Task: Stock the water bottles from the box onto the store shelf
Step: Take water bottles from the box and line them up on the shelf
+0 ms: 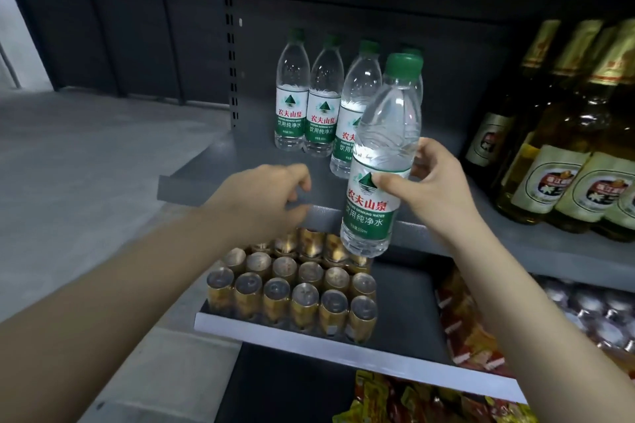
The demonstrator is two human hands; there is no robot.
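My left hand [275,196] is hanging loose and holding nothing in front of the shelf [240,161]. My right hand [436,182] is gripping a water bottle [381,161] at the shelf's edge. Next I am thinking to stand it beside the bottles on the shelf [323,103].

held bottle [378,161]: clear, green cap, upright, slightly tilted, before shelf edge
shelved bottles [311,96]: upright, clustered on grey shelf [220,161]

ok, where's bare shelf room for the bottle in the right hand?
Bare patch on the grey shelf left of and in front of the standing water bottles, where the left hand hovers. Another between them and the beer bottles, behind the right hand gripping the held bottle. Far right is crowded.
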